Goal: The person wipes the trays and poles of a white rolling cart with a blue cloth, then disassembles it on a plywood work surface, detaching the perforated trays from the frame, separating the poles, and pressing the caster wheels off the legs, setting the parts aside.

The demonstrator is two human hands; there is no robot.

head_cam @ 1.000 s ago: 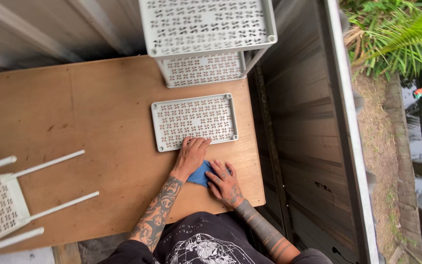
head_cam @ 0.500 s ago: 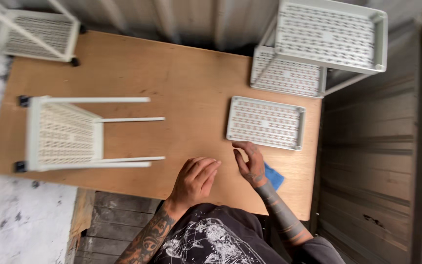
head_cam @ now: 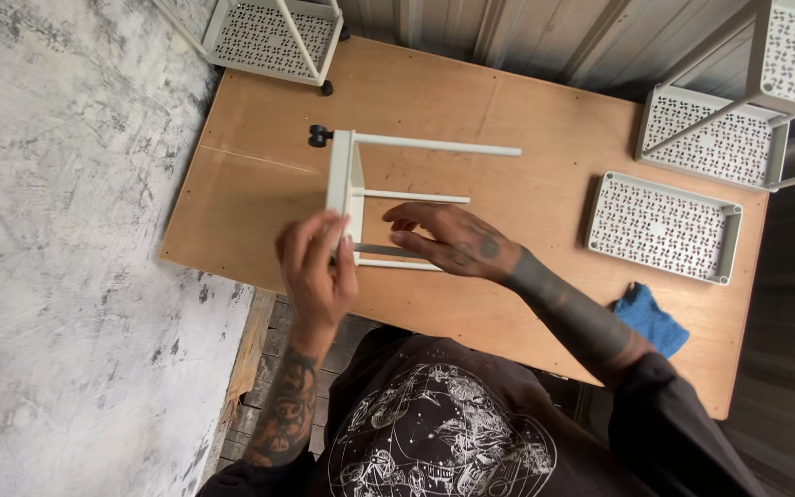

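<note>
A white rack frame point(head_cam: 344, 189) lies on its side on the plywood table point(head_cam: 232, 212), its perforated tray on edge and thin poles point(head_cam: 434, 147) pointing right. A black caster point(head_cam: 319, 138) sticks out at its far corner. My left hand point(head_cam: 315, 267) grips the near corner of the tray, fingers blurred. Just to the right, my right hand point(head_cam: 453, 241) stretches flat with fingers apart over the two lower poles and holds nothing.
A flat white perforated tray point(head_cam: 664, 225) lies at the right, with a blue cloth point(head_cam: 650, 317) near the table's front edge. Other white racks stand at the back right point(head_cam: 715, 138) and back left point(head_cam: 273, 37). Concrete floor point(head_cam: 66, 230) lies to the left, a corrugated wall behind.
Both hands left the blue cloth and the flat tray and moved left to the rack frame. The frame now stands on its tray's edge, and my view has swung left.
</note>
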